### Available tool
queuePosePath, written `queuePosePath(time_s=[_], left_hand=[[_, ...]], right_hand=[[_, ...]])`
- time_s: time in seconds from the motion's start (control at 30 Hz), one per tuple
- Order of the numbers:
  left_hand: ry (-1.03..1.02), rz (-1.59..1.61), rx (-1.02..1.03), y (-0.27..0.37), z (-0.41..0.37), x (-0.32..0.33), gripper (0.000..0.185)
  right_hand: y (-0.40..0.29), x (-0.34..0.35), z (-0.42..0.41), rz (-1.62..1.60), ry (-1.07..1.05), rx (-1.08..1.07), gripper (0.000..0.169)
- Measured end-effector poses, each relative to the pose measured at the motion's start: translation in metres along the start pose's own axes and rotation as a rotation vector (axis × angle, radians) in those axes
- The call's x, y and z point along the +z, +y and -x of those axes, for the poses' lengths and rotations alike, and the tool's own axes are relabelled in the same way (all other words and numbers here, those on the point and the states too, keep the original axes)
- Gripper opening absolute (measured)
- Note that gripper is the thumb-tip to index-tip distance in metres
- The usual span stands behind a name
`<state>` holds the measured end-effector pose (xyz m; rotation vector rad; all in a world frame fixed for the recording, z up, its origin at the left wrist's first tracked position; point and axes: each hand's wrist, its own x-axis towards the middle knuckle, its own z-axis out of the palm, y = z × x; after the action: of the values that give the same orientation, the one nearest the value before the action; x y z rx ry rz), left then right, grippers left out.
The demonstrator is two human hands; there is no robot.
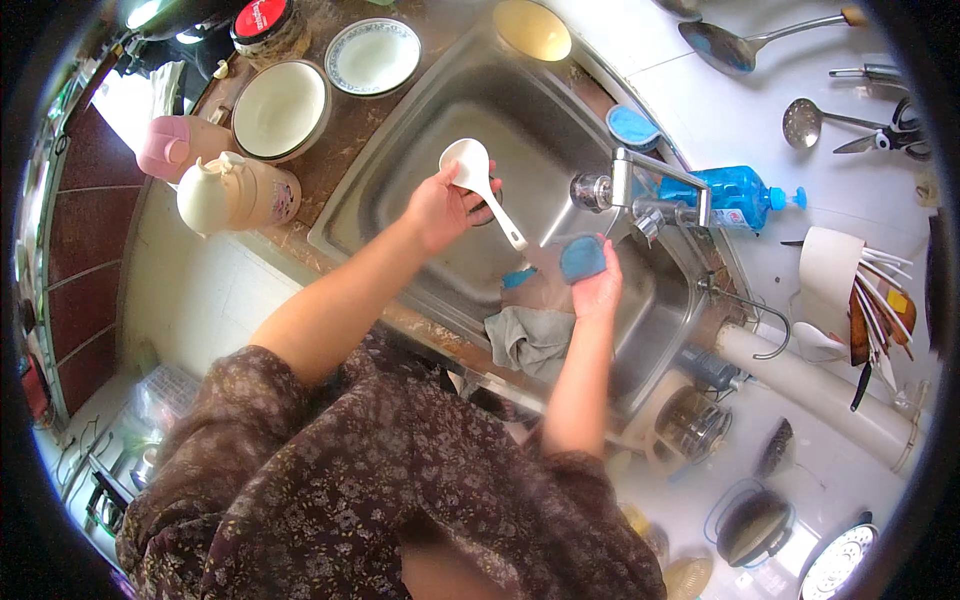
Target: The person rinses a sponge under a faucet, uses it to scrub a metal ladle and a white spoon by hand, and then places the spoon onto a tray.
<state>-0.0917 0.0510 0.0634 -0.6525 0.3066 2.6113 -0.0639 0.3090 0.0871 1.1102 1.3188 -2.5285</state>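
My left hand [441,211] grips a white soup spoon [468,160] over the left basin of a stainless steel sink [420,142]. Its bowl points away from me, and the handle slants down to the right. A round blue scrubbing sponge [583,259] rests in my right hand [600,289], above the divider between the basins. Below that hand, a crumpled grey cloth [529,337] lies over the divider, near a small blue piece [519,277] that I cannot identify. The drain is partly hidden behind my left fingers.
A chrome faucet [622,180] and a blue pump bottle [720,196] stand right of the basin. Two bowls [279,111] and two drinking flasks [238,193] occupy the left counter. A yellow bowl [532,30] sits behind; a utensil holder [829,262] is at right.
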Motion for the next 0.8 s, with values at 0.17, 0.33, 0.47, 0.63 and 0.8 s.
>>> queuePosePath(time_s=[0.17, 0.33, 0.47, 0.63, 0.8], left_hand=[[-0.016, 0.008, -0.008, -0.003, -0.004, -0.012, 0.039], [-0.001, 0.005, -0.01, -0.004, -0.005, -0.015, 0.039], [0.095, 0.063, -0.029, -0.005, -0.002, -0.015, 0.037], [0.224, 0.086, -0.039, -0.007, -0.001, -0.022, 0.028], [0.242, 0.027, -0.053, -0.012, 0.005, -0.016, 0.022]], right_hand=[[0.004, -0.016, -0.004, 0.138, -0.011, -0.122, 0.029], [0.003, 0.001, 0.014, 0.302, -0.008, -0.205, 0.027], [0.006, 0.012, 0.024, 0.422, -0.099, -0.215, 0.028], [0.013, 0.043, 0.051, 0.501, -0.236, -0.189, 0.025], [0.024, 0.065, 0.068, 0.588, -0.353, -0.227, 0.028]])
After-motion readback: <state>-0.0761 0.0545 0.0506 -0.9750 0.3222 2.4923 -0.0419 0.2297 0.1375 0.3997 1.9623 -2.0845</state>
